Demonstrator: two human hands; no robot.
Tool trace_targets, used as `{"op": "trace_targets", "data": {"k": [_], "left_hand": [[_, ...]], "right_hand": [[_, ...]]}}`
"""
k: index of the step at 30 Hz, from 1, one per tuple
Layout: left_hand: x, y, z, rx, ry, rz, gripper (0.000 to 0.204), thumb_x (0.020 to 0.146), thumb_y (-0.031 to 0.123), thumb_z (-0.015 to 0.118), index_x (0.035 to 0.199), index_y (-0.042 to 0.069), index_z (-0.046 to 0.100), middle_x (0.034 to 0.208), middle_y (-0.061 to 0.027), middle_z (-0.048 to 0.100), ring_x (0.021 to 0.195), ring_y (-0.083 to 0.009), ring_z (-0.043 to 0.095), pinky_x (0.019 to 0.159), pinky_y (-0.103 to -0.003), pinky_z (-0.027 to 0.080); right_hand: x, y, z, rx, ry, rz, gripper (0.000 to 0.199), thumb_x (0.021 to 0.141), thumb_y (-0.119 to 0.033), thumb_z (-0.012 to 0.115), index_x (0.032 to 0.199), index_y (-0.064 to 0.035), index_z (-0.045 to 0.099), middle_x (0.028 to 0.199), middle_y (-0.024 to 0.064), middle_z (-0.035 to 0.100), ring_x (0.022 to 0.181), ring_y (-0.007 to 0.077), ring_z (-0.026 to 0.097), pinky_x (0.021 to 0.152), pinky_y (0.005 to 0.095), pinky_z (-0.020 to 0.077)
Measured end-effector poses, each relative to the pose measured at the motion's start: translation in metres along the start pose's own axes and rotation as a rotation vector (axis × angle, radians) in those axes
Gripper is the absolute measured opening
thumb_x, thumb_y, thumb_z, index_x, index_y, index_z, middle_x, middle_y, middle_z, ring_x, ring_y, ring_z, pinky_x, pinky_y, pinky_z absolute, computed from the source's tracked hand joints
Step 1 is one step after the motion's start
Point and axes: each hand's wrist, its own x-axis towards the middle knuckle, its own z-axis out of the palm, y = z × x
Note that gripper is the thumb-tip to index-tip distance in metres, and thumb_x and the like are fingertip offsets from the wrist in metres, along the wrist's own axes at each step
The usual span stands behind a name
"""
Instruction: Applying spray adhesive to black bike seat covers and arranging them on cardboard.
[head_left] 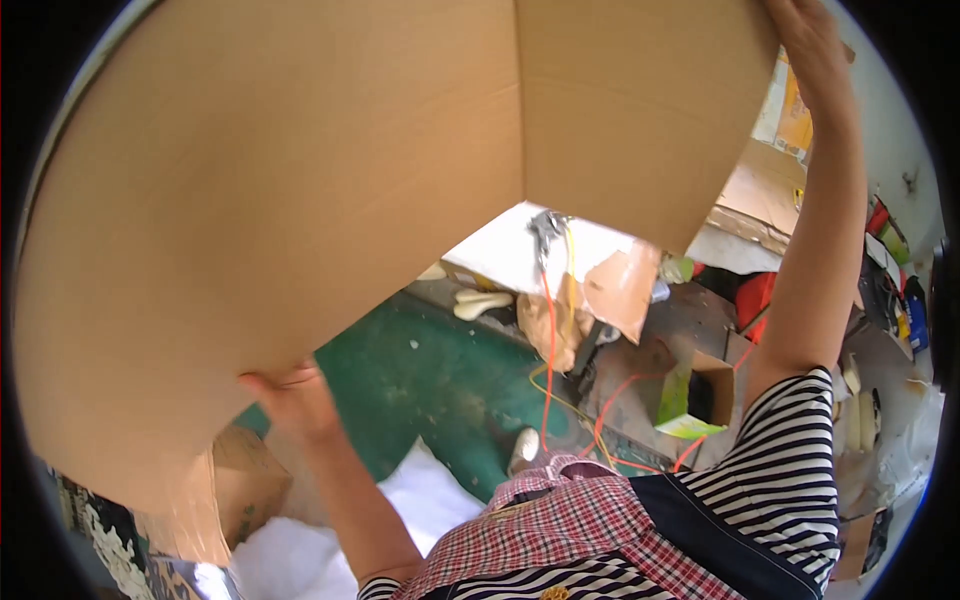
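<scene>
A large brown cardboard sheet (300, 180) fills the upper and left part of the head view, with a vertical crease dividing it into two panels set at an angle. At the bottom edge of the wider left panel, my left hand (300, 398) grips the cardboard, its thumb on the near face and its fingers mostly hidden behind. Raised high at the upper right, my right hand (812, 55) holds the outer edge of the right panel; its fingertips are partly cut off by the frame. The cardboard is held up off the floor and hides much behind it.
Below lies a green floor (400, 380). Orange and yellow cords (549, 370) hang and trail at the centre. A small green box (690, 395) stands at the right, a brown carton (245, 485) at the lower left beside white sheeting (300, 555). Clutter lines the right wall.
</scene>
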Motion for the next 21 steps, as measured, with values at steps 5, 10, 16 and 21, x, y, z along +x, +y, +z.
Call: {"op": "trace_targets", "data": {"k": [5,10,16,21], "left_hand": [[0.018,-0.201,0.067,-0.094,0.050,-0.450,0.050,0.098,0.040,0.039,0.138,0.010,0.034,0.142,-0.0073,0.040,0.129,-0.0258,0.040,0.108,-0.045,0.034],[0.009,-0.349,0.072,-0.344,-0.236,-1.248,0.048,0.097,0.043,0.044,0.127,0.005,0.046,0.114,-0.0117,0.058,0.109,-0.0219,0.053,0.096,-0.035,0.041],[0.022,-0.316,0.074,0.135,-0.998,-1.594,0.043,0.096,0.023,0.051,0.131,-0.001,0.047,0.117,-0.0100,0.060,0.102,-0.0158,0.059,0.088,-0.027,0.046],[0.218,-0.229,-0.017,0.533,-0.324,-0.605,0.029,0.092,0.020,0.056,0.112,-0.001,0.056,0.105,-0.0101,0.062,0.097,-0.0193,0.060,0.087,-0.036,0.049]], "right_hand": [[-0.048,0.148,0.015,-0.573,0.214,0.046,0.040,0.093,-0.027,0.057,0.122,-0.0004,0.053,0.109,0.0136,0.064,0.098,0.0170,0.060,0.085,0.0276,0.0467],[-0.226,0.176,0.141,-0.225,0.023,0.623,0.025,0.092,-0.015,0.055,0.110,0.0016,0.058,0.095,0.0095,0.064,0.086,0.0172,0.059,0.078,0.0287,0.0468],[-0.426,0.183,0.170,0.087,-0.142,1.508,0.034,0.093,-0.024,0.053,0.122,-0.0058,0.055,0.088,0.0036,0.060,0.074,0.0129,0.058,0.065,0.0273,0.0490],[-0.429,0.179,0.201,0.420,-0.027,1.790,0.062,0.091,-0.049,0.051,0.138,-0.0124,0.036,0.121,0.0100,0.051,0.102,0.0224,0.056,0.080,0.0386,0.0486]]}}
